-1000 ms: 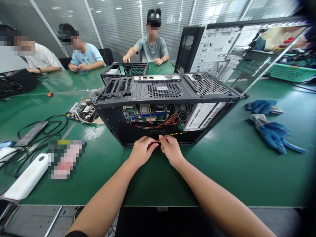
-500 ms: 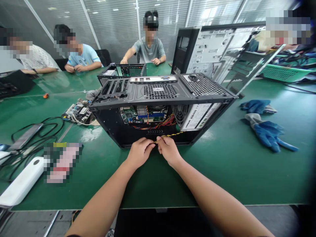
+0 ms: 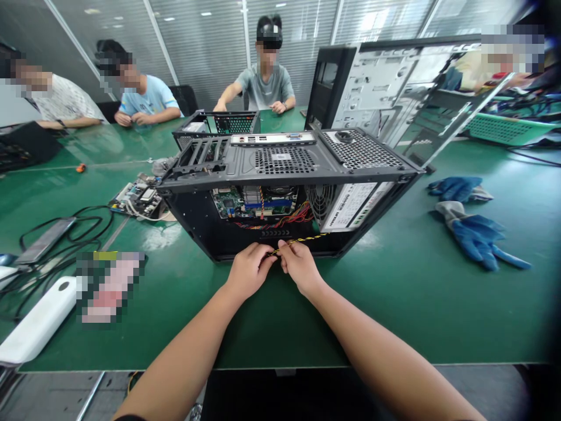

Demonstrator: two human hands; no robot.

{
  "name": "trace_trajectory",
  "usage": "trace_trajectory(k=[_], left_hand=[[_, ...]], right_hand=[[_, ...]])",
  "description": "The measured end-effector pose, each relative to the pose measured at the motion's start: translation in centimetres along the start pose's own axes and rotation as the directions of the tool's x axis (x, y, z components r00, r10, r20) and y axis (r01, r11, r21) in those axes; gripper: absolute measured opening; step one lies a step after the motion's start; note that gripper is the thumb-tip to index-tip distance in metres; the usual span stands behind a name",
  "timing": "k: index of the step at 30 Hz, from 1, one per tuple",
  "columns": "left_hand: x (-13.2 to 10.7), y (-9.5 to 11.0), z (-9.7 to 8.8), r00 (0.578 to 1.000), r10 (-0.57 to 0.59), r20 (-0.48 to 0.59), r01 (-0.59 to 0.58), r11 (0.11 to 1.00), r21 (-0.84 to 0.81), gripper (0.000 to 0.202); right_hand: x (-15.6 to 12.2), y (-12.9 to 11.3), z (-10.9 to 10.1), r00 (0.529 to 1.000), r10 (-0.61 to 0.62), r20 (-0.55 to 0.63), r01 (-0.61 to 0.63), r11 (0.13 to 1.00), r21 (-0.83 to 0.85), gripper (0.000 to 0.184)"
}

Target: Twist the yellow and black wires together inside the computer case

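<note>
An open black computer case (image 3: 280, 161) lies on its side on the green table (image 3: 394, 304), its motherboard, fan and power supply showing inside. A twisted yellow-and-black cable (image 3: 307, 238) runs out of the case toward me. My left hand (image 3: 249, 270) and my right hand (image 3: 298, 266) meet at the case's near edge, both with fingers pinched closed on the end of this cable. What sits at the cable's tip is hidden between my fingertips.
Blue work gloves (image 3: 477, 231) lie to the right. A loose circuit board (image 3: 138, 199), black cables (image 3: 61, 234) and a white device (image 3: 37, 324) lie at the left. A second open case (image 3: 394, 88) stands behind. Three people sit at the far side.
The view shifted a little. My hands stay pinched on the cable at the same spot in front of the case.
</note>
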State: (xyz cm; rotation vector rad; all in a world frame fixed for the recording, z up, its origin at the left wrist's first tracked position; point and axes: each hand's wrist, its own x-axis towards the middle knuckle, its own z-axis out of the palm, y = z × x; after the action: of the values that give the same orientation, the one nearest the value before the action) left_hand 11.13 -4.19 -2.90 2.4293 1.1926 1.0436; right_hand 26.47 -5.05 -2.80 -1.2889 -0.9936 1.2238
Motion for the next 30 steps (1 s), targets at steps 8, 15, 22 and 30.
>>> trace_trajectory(k=[8, 15, 22, 30], left_hand=[[0.34, 0.51, -0.19, 0.996, -0.091, -0.001, 0.09, 0.991, -0.094, 0.009], [0.23, 0.1, -0.15, 0.999, -0.04, -0.038, 0.038, 0.998, -0.05, 0.007], [0.02, -0.27, -0.04, 0.999, 0.022, -0.035, -0.02, 0.999, 0.041, 0.015], [0.18, 0.3, -0.14, 0.997, -0.08, -0.012, 0.079, 0.995, -0.068, 0.006]], right_hand=[[-0.06, -0.4, -0.19, 0.996, -0.072, 0.049, 0.074, 0.996, -0.05, 0.04], [0.09, -0.51, -0.36, 0.996, -0.063, 0.06, 0.067, 0.996, -0.058, 0.041], [0.26, -0.09, -0.3, 0.999, -0.041, 0.036, 0.043, 0.998, -0.041, 0.042], [0.16, -0.15, -0.31, 0.995, -0.076, 0.058, 0.08, 0.994, -0.072, 0.042]])
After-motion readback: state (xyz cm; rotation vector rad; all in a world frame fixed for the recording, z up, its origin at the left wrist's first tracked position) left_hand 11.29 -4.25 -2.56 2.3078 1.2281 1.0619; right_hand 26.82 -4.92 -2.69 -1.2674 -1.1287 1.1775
